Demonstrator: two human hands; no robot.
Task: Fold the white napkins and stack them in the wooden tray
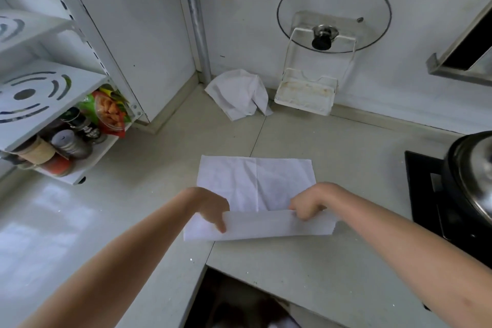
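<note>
A white napkin (255, 184) lies spread on the pale countertop in front of me. Its near edge is lifted and turned over toward the far side as a long strip. My left hand (211, 208) pinches the left part of that raised edge. My right hand (310, 204) pinches the right part of the same edge. A second white napkin (239, 93) lies crumpled in the far corner against the wall. No wooden tray is in view.
A white spice rack (53, 114) with jars and snack bags stands at the left. A glass lid on a white holder (306, 93) leans at the back wall. A black stove (423, 189) carrying a lidded pot (474, 170) sits at the right. The counter edge drops off below my arms.
</note>
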